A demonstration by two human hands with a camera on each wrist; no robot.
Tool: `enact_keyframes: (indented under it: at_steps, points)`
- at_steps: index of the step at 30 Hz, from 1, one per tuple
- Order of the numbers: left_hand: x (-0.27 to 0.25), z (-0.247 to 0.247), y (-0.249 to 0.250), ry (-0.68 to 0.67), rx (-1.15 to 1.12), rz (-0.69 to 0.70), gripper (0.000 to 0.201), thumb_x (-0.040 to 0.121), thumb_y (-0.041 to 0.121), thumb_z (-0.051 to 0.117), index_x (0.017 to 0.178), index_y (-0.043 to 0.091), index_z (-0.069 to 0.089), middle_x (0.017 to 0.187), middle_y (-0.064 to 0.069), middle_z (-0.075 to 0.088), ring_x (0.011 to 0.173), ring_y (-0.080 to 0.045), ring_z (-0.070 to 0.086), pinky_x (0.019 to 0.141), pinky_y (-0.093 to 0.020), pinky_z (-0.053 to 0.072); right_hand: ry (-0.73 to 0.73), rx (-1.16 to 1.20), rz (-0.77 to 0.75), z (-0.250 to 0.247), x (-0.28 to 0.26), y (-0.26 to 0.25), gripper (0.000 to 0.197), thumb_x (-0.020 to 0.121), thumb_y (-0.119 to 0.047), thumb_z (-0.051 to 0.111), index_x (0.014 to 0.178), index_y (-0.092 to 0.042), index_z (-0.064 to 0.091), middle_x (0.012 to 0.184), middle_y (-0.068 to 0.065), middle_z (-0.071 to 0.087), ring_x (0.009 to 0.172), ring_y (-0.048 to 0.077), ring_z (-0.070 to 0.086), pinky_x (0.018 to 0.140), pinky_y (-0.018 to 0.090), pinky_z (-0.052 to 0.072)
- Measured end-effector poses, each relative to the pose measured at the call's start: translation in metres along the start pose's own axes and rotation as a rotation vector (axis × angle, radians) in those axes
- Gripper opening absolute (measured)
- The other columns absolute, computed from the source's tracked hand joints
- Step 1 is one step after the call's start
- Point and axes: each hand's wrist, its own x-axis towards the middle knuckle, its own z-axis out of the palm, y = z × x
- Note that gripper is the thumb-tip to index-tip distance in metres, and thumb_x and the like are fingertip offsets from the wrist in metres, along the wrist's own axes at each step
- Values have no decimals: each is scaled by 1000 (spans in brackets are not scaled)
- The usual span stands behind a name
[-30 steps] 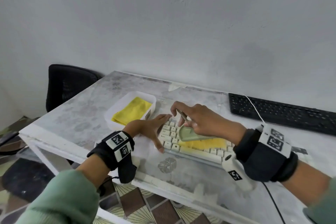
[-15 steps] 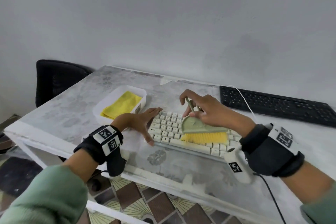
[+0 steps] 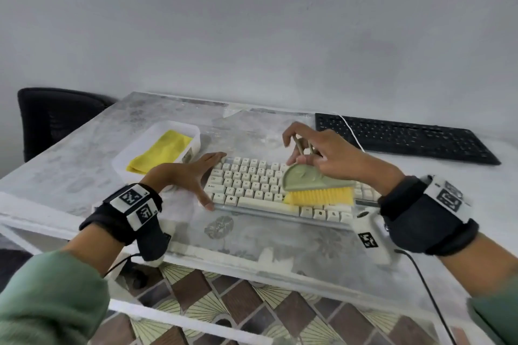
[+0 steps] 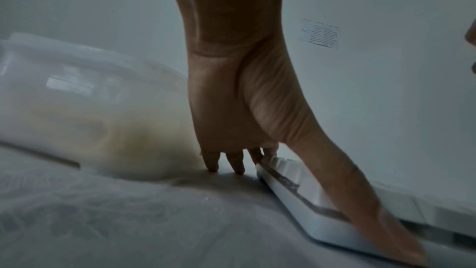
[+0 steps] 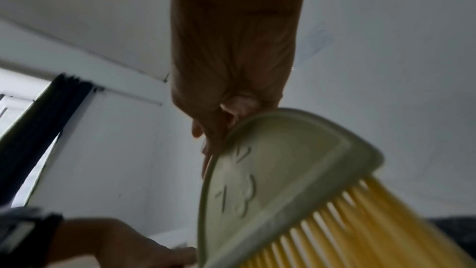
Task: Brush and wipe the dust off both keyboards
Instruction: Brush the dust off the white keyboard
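My right hand (image 3: 330, 154) grips the green plastic brush (image 3: 314, 182), yellow bristles on the cream keyboard (image 3: 252, 185); my left hand (image 3: 185, 176), fingers straight, braces its edge.

Left forearm: loose sage-green sleeve (image 3: 47, 297), pushed back from the wrist. Left wrist: wide black fabric band (image 3: 123, 218) bearing a white block with two black-and-white square coded markers; a black pod hangs beneath it, trailing a thin black cable (image 3: 117, 265). Right forearm: matching green sleeve (image 3: 496, 316). Right wrist: bulkier black band (image 3: 426, 221) with white marker block on its outer side, plus a white housing (image 3: 370, 235) carrying one further coded marker; black cable (image 3: 429, 294) leads away from it.
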Motion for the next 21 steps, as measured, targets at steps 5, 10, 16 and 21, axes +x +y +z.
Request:
enact_keyframes:
  at_steps: [5, 10, 16, 21]
  points:
    - [0, 0, -2, 9, 4, 0, 166, 17, 79, 78, 150, 31, -10, 151, 19, -3, 140, -2, 1, 120, -37, 6, 154, 76, -18, 15, -17, 6, 42, 87, 5, 54, 99, -30, 36, 92, -6, 70, 59, -3, 56, 55, 7, 36]
    - [-2, 1, 1, 9, 2, 24, 166, 19, 79, 78, 150, 29, -9, 148, 20, 0, 137, -1, 3, 119, -34, 6, 30, 19, 34, -6, -42, 21, 48, 86, 8, 53, 93, -37, 36, 91, -6, 71, 74, 1, 61, 64, 16, 46]
    - [-3, 0, 7, 19, 13, 27, 170, 13, 82, 75, 151, 25, -8, 140, 21, 2, 130, 4, 1, 114, -25, 5, 77, 48, 21, -12, -36, 11, 43, 88, 4, 54, 99, -35, 39, 90, -9, 70, 79, 21, 64, 71, 33, 49]
    - [-3, 1, 3, 25, 11, 8, 167, 17, 78, 79, 150, 29, -10, 156, 14, -6, 142, -5, 0, 120, -37, 5, 147, 76, 57, -13, -66, 29, 44, 87, 6, 55, 94, -34, 38, 93, -5, 71, 74, 1, 61, 63, 13, 45]
